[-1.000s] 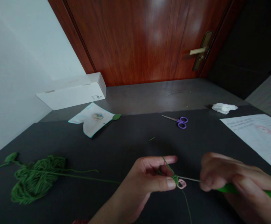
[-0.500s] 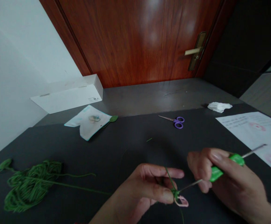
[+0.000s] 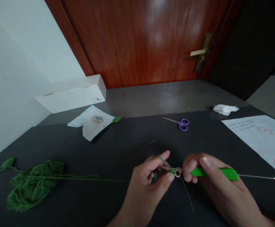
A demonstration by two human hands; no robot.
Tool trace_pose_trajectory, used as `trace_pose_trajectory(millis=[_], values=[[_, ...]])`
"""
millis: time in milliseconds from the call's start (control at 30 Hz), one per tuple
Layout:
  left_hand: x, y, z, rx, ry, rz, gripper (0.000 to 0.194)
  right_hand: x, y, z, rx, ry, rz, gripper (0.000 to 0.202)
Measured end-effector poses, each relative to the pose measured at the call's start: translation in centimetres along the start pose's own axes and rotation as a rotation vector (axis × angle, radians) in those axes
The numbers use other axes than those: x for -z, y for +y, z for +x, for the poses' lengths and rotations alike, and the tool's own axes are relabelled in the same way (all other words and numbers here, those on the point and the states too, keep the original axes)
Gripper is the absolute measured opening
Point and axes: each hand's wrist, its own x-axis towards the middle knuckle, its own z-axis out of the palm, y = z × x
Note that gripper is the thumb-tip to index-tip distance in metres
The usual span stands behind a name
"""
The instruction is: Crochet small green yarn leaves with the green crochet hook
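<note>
My left hand (image 3: 149,183) pinches a small green crochet piece (image 3: 172,171) between thumb and fingers, with yarn running over the raised index finger. A pink stitch marker (image 3: 177,172) hangs at the piece, partly hidden by the fingers. Closed around the green handle of a double-ended crochet hook (image 3: 214,173) is my right hand (image 3: 222,186). The hook's thin left end reaches to the crochet piece; its other metal end points right. From the green yarn skein (image 3: 35,184) at the left, a strand leads to my left hand. A loose tail dangles below the piece.
Purple-handled scissors (image 3: 181,123) lie beyond my hands. A white pouch (image 3: 96,123) with a green leaf (image 3: 116,119) beside it sits left of centre, before a white box (image 3: 78,96). Printed paper (image 3: 253,129) and a crumpled tissue (image 3: 225,109) lie right.
Both hands have moved up a little. The hook has turned from slanting to nearly level, and its left end now lies across the crochet piece. The marker has tilted.
</note>
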Motion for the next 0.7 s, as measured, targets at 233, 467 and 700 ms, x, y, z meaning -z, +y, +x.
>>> trace_pose_trajectory(millis=[233,467,700], values=[[-0.2,-0.3,-0.1,0.052,0.023,-0.057,0.037,-0.2,0.1,-0.3,0.067,0.008,-0.14,0.036],[-0.6,-0.3,0.0,0.033,0.098,-0.108,0.025,-0.8,-0.4,-0.7,0.804,-0.095,-0.996,0.015],[-0.4,-0.4,-0.1,0.24,-0.07,-0.555,0.046,-0.2,1.0,-0.5,0.641,-0.128,-0.555,0.027]])
